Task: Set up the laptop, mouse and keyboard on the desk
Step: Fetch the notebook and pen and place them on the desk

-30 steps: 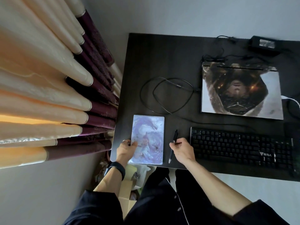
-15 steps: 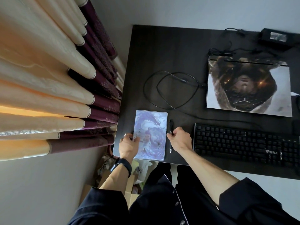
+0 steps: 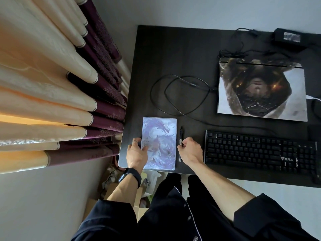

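- so the pen (image 3: 181, 136) was lying at a slant a second ago, now it's straight and tucked just beside the right edge of the dragon-cover notebook (image 3: 160, 143)
- right hand (image 3: 190, 151) has its fingers curled round the pen's middle, left hand (image 3: 137, 153) holds the notebook's left edge with the thumb on the cover
- honestly this looks like tidying the front-left corner of the desk (image 3: 173, 49), not the actual setup
- laptop (image 3: 260, 91) sits at the back right, lid closed, cable (image 3: 180, 94) looped to its left
- keyboard (image 3: 257, 150) is in front of it, near the desk's front edge
- can't make out a mouse anywhere, so I'd say most of the job is left
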